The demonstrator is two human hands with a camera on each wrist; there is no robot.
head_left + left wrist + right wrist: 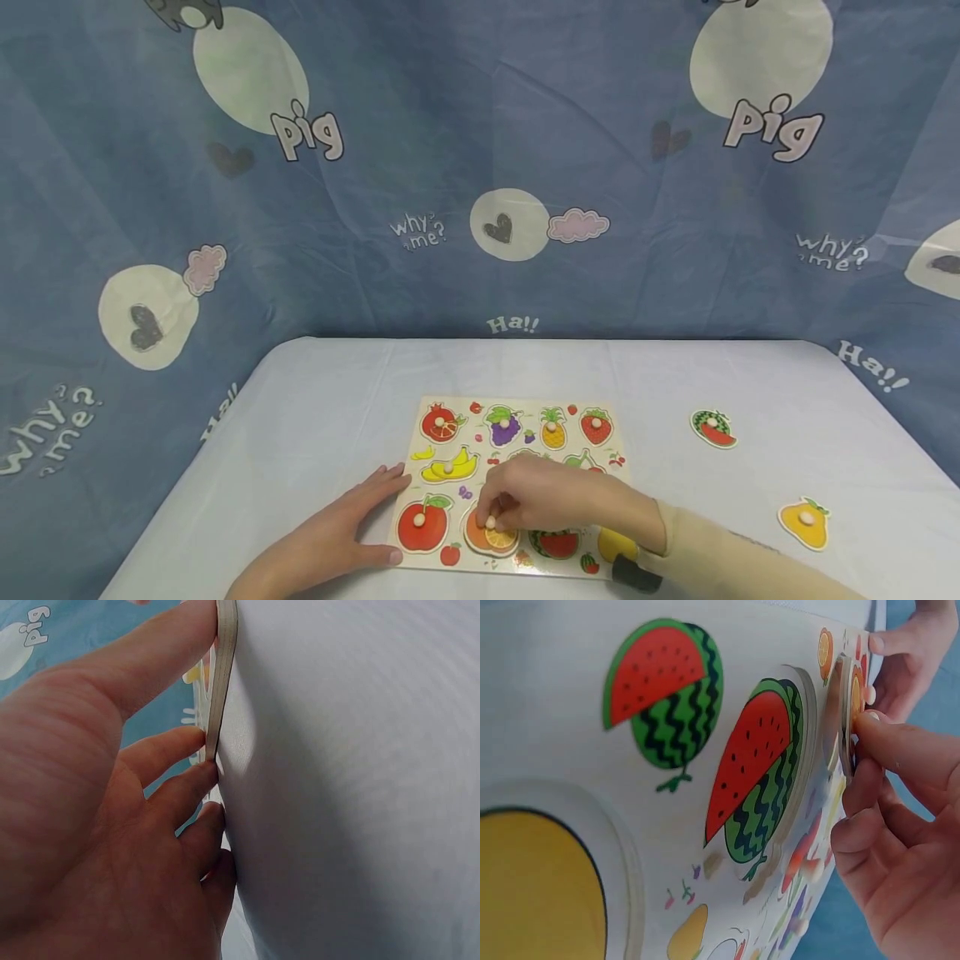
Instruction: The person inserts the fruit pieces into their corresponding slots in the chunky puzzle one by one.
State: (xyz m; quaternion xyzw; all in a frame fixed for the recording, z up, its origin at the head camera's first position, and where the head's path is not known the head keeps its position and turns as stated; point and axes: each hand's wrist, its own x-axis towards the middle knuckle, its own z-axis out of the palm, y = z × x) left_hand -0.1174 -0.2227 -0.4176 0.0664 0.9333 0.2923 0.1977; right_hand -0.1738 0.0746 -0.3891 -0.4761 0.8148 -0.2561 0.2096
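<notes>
A wooden fruit puzzle board point(547, 570) lies on the white table. My right hand point(528, 493) pinches the orange piece point(501, 540) at its small knob, over the orange picture in the board's bottom row. In the right wrist view this orange piece point(847, 712) stands slightly raised and tilted off the board. My left hand point(341, 533) has its fingers straight against the board's left edge and its thumb at the near left corner. The left wrist view shows those fingers touching the board's side point(222, 690). The right hand covers part of the middle row.
Knobbed apple point(422, 533), banana point(459, 467), pomegranate, grape, pineapple and strawberry pieces sit in the board. Beside the orange are a watermelon recess point(757, 769) and a yellow one point(540, 889). Right of the board lie a watermelon piece point(708, 428) and a yellow pear piece point(804, 527).
</notes>
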